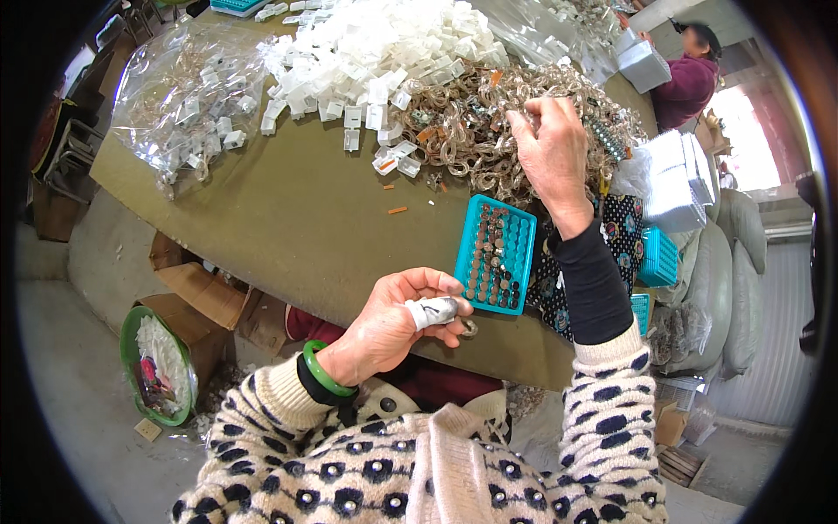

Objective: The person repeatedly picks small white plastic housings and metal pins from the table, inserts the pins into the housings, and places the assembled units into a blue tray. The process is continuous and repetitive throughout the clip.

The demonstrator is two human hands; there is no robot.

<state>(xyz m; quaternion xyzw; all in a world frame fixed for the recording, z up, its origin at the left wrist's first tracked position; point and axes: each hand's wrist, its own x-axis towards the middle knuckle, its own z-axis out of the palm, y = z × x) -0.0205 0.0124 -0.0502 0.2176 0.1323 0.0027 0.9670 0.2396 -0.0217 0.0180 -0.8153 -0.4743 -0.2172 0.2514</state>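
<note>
One small ring-like piece (470, 327), greyish and kinda glossy, sits at the left hand's (393, 316) fingertips, pinched together on it, around 7 o'clock from the turquoise tray (521, 249). That tray's got rows of brown and black round bits (482, 262). Right hand (552, 144) is at 1 o'clock over tangled clear-brownish loops (463, 131); can't tell if it's gripping any. Whitish plastic boxes (384, 44) heap up at 11.

You see a brightly lit scene with a washed-out opening (756, 131) beyond the table's (314, 223) right side, glints on the plastic bag (188, 98) at its left, and bent, blackened edges.
</note>
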